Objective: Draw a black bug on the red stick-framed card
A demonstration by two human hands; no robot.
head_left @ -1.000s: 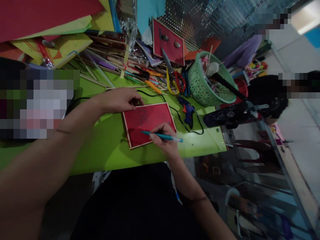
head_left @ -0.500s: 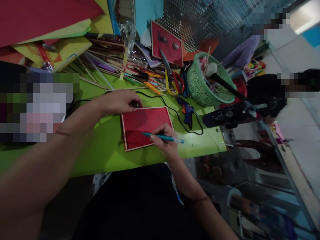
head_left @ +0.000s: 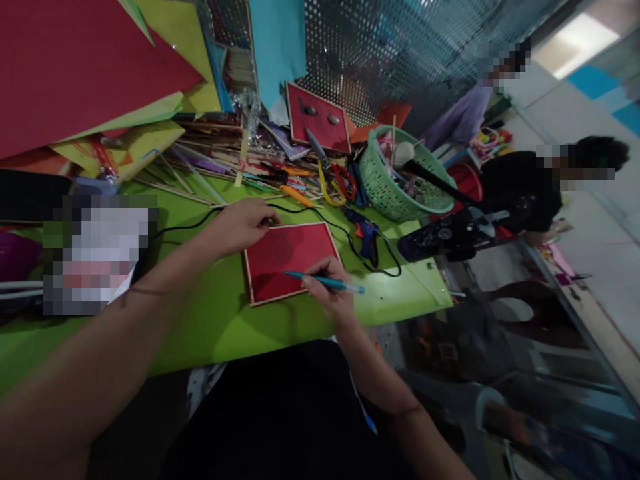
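Note:
A red panel with a thin pale wooden frame [head_left: 265, 270] lies flat on the green tabletop, with faint dark drawn marks near its upper middle. My left hand [head_left: 247, 225] is at its upper left edge, fingers curled against the frame and partly hidden. In my right hand [head_left: 330, 287] is a teal pen [head_left: 343, 285], gripped between thumb and fingers. Its tip points left, over the middle of the red surface; whether it touches cannot be made out. My right hand covers the panel's lower right corner.
Behind the panel lie a glue gun [head_left: 367, 233] with its black cord, scissors [head_left: 330, 177], cutters and many thin sticks [head_left: 200, 157]. A green basket [head_left: 387, 187] stands back right, near a second red panel [head_left: 320, 120]. A phone-like device [head_left: 105, 253] is left. Two people are at the right.
The camera view has shifted, so the table things sit a little lower and farther left. Both hands keep nearly the same place on the panel, the pen still in my right hand.

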